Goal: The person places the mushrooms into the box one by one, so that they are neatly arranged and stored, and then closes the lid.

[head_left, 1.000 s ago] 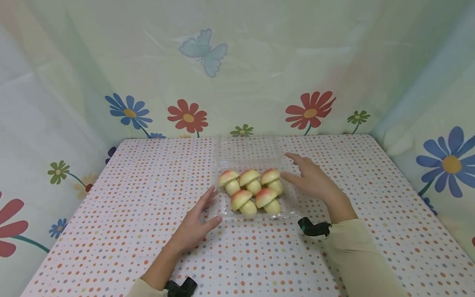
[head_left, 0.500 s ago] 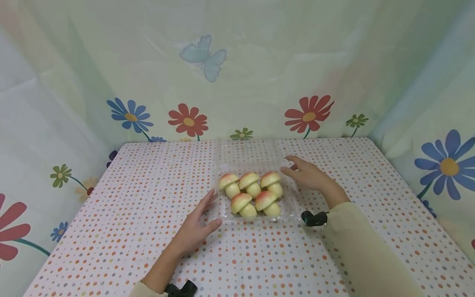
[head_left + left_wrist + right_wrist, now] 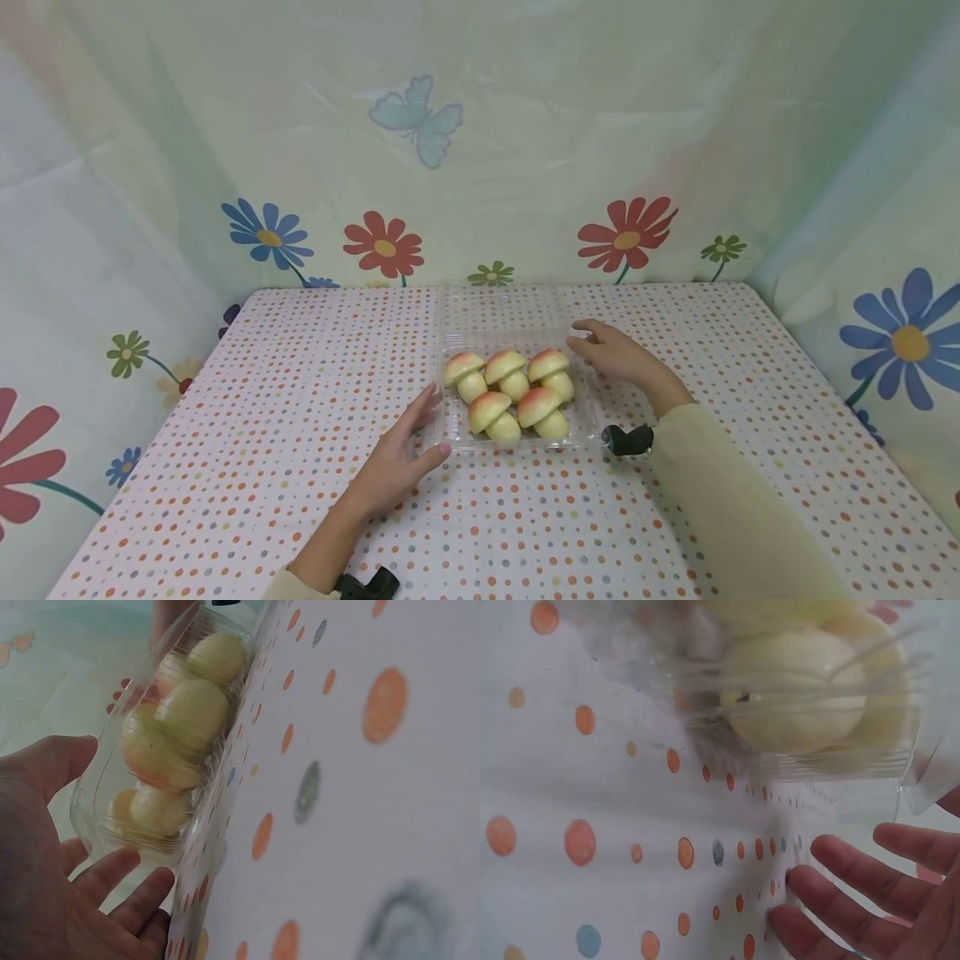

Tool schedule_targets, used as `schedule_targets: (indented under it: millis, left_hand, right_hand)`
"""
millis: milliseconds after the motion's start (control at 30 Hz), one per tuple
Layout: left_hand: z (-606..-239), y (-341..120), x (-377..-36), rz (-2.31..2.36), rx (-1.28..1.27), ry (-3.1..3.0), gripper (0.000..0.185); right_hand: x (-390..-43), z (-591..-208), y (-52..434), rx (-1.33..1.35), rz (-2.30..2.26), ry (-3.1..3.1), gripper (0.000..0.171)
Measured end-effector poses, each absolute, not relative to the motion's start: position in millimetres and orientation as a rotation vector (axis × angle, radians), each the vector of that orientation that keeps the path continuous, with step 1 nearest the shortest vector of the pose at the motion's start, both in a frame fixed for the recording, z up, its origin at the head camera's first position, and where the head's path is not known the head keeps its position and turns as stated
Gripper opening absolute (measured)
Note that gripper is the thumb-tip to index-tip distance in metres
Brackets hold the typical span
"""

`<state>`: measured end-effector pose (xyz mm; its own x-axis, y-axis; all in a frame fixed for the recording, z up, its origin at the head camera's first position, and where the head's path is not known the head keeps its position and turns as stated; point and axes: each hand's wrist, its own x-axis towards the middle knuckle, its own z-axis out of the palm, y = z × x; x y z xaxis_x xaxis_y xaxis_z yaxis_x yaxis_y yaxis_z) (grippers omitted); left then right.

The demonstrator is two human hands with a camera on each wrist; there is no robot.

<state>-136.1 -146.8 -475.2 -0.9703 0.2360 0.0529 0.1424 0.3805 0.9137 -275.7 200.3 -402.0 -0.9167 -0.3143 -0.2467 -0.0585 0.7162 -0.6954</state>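
Tray (image 3: 450,433) between left hand (image 3: 397,454), right hand (image 3: 618,354); both relaxed, gripping nothing.

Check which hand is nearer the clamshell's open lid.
Right. The right hand sits at the far right corner of the tray by the open lid; the left hand rests at the tray's near left edge.

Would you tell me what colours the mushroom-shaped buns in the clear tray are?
Pale yellow mushroom-shaped buns with pink-red blushed caps, best seen in the head view.
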Motion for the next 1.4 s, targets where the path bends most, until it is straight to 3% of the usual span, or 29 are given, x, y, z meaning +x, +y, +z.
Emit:
schedule_targets:
  millis: [700,1400]
  left_hand:
    - [-475.5,-147.4,-137.6,1.678,0.371,2.519,0.084]
    - [-477.2,-146.7,-137.2,1.681,0.338,2.529,0.084]
  right_hand:
    - [-285.2,-428.7,205.6,-0.12,-1.683,2.18,0.068]
    - [-284.8,-430.0,200.6,-0.023,-1.963,2.056,0.06]
